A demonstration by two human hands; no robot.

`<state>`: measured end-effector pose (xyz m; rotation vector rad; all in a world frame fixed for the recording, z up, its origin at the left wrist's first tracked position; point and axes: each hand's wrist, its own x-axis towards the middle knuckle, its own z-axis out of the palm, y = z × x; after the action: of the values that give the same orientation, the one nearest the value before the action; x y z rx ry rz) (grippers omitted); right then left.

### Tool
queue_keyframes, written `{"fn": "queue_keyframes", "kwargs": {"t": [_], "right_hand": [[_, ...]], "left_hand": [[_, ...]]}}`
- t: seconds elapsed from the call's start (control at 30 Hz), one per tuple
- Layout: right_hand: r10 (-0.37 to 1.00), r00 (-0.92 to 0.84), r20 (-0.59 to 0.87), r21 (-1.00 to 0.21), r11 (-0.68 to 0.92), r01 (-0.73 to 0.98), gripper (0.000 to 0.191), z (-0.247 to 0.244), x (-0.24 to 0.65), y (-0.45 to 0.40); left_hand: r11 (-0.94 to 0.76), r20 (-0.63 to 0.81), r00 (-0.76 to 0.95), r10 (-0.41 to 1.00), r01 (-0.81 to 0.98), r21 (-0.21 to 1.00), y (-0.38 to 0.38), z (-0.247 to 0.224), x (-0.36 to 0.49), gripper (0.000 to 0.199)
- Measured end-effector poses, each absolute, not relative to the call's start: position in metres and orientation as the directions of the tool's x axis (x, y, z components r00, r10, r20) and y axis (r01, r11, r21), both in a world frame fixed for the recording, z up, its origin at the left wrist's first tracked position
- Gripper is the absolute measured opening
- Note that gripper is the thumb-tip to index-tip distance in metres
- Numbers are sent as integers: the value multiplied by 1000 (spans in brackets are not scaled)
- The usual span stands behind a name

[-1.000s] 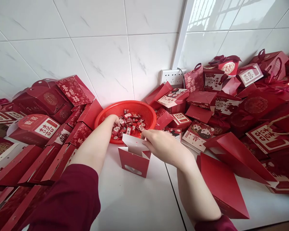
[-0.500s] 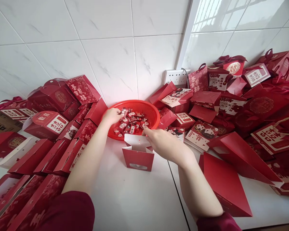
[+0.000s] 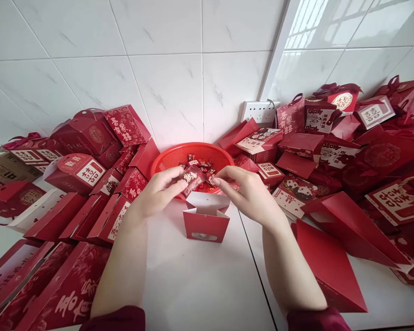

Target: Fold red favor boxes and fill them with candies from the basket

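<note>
An open-topped red box (image 3: 206, 226) with a clear window in its front stands upright on the white table (image 3: 193, 280). Behind it sits a red mesh basket (image 3: 169, 158) with several small wrapped candies (image 3: 203, 166) in it. My left hand (image 3: 158, 191) pinches a dark red candy packet (image 3: 193, 180) between thumb and fingers, above the box's back left edge. My right hand (image 3: 243, 188) is over the basket's front right rim, thumb and index finger curved close together; whether anything small is between their tips, I cannot tell.
Rows of red boxes (image 3: 86, 216) stand at the left. Many more red gift boxes and bags (image 3: 372, 151) are piled at the right. A white power strip (image 3: 258, 111) rests against the tiled wall. A large red box (image 3: 327, 262) lies right of my right forearm.
My left hand has come back from the basket with a candy packet in it. My right hand has lifted and moved slightly right of the box. The view has shifted slightly.
</note>
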<state>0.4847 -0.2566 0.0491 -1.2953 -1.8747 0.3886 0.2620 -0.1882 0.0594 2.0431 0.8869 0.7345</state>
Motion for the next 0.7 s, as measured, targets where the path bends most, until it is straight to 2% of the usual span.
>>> {"fn": "queue_keyframes", "kwargs": {"t": [0.13, 0.23, 0.4, 0.53, 0.7], "right_hand": [[836, -194, 513, -682, 535, 499, 21, 50, 477, -255], [814, -226, 535, -681, 573, 456, 17, 47, 473, -253], [827, -226, 515, -655, 550, 518, 17, 46, 479, -255], [819, -209, 534, -618, 547, 565, 17, 49, 490, -258], [778, -50, 626, -599, 521, 609, 16, 49, 497, -262]], "left_hand": [[-506, 151, 647, 747, 407, 761, -203, 64, 261, 15], [-532, 146, 659, 738, 434, 727, -208, 66, 263, 15], [-629, 174, 703, 690, 462, 626, -201, 64, 261, 22], [-686, 87, 789, 608, 468, 557, -195, 57, 259, 26], [-669, -39, 743, 668, 624, 404, -202, 49, 264, 24]]}}
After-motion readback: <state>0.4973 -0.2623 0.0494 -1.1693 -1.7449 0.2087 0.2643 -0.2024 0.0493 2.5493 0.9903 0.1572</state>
